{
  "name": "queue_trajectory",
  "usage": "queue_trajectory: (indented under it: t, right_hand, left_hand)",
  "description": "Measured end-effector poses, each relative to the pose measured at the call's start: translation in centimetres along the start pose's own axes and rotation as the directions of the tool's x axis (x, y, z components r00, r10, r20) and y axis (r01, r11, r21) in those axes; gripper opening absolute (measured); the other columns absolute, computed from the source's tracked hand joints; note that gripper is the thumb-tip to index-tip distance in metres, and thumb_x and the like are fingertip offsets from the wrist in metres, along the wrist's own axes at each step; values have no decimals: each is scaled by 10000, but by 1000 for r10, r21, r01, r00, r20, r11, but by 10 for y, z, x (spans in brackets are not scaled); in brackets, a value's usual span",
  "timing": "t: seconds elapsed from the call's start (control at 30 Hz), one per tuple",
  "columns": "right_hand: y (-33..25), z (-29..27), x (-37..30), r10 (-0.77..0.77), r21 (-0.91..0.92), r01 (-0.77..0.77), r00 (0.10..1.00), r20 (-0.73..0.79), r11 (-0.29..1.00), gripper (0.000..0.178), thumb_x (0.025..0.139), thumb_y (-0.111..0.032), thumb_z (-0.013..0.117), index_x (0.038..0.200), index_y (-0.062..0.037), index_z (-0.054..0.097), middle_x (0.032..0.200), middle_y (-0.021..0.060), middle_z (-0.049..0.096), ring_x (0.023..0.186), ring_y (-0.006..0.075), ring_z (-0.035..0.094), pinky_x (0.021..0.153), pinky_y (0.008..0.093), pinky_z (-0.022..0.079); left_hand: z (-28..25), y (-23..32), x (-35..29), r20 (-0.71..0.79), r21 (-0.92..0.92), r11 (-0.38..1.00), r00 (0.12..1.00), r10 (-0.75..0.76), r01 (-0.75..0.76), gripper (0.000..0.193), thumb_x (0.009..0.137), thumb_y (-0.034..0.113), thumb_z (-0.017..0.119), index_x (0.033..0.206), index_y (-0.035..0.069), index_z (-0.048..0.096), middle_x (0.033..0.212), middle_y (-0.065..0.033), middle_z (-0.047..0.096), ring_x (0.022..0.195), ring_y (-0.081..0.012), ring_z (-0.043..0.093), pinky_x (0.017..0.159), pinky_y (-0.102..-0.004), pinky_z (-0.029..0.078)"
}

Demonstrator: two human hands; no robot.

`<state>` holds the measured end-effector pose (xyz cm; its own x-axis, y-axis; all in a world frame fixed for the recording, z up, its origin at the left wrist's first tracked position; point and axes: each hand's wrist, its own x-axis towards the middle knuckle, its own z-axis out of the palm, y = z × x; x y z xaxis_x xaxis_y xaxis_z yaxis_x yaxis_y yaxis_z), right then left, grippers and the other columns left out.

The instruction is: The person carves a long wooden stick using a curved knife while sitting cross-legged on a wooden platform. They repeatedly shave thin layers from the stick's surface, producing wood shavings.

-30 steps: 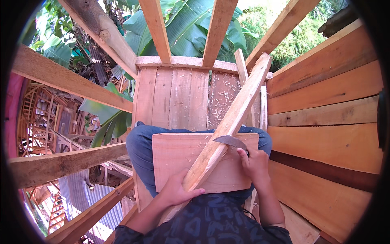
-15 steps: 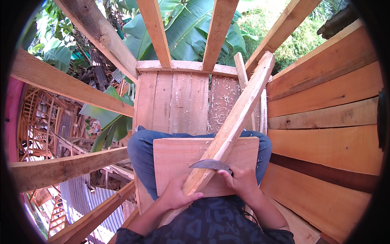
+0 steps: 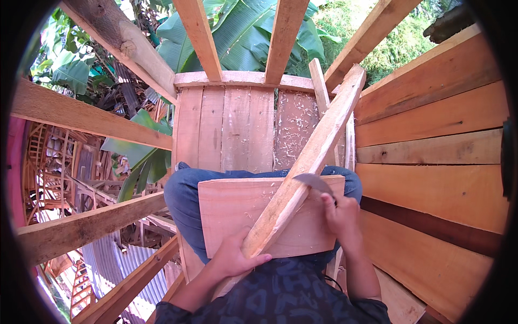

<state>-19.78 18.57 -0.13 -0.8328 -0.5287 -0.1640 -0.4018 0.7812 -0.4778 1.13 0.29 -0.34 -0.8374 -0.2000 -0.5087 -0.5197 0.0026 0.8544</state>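
A long squared wooden beam (image 3: 302, 186) runs slantwise from my lap up to the far right, its edges rough and freshly cut. My left hand (image 3: 237, 256) is wrapped round its near end. In my right hand (image 3: 342, 215), to the right of the beam, is a knife with a curved dark blade (image 3: 314, 182); its handle is mostly hidden by my fingers. The blade's tip overlaps the beam about halfway along. Under the beam, a flat wooden board (image 3: 232, 210) lies across my legs in blue jeans (image 3: 183, 202).
Pale shavings are scattered over the plank floor (image 3: 237, 129). A narrow wooden strip (image 3: 319, 89) leans beside the beam's far end. A plank wall (image 3: 431, 178) closes the right side, while spaced wooden rails (image 3: 91, 218) border the left. Large green leaves (image 3: 237, 38) hang beyond.
My right hand has carried the knife up along the beam and to the right, away from my left hand. The left hand keeps its hold on the near end.
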Motion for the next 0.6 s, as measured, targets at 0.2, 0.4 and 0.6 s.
queue_trajectory:
  t: [0.2,0.4,0.6]
  right_hand:
    - [14,-26,1,248,104,-249,969,25,963,474,949,-429,538,860,16,672,650,262,570,703,450,617,598,474,471]
    - [-16,-16,-19,170,172,-210,960,225,962,434,914,-439,587,893,-23,708,609,231,571,638,414,620,565,430,478]
    - [-22,5,-44,-77,-22,83,978,195,996,559,851,-581,598,686,-55,687,579,156,623,542,332,639,506,433,487]
  left_hand:
    - [-4,11,3,102,-19,998,994,-50,52,612,731,370,814,1127,-43,599,956,-189,676,896,-243,656,814,-349,501]
    - [-18,-1,7,149,-6,998,987,59,-59,676,733,344,815,1211,-42,533,1090,-219,634,1034,-256,613,894,-362,467]
    - [-8,10,8,28,33,998,998,56,-57,695,717,323,827,1234,-30,526,1063,-196,639,1024,-256,625,882,-362,476]
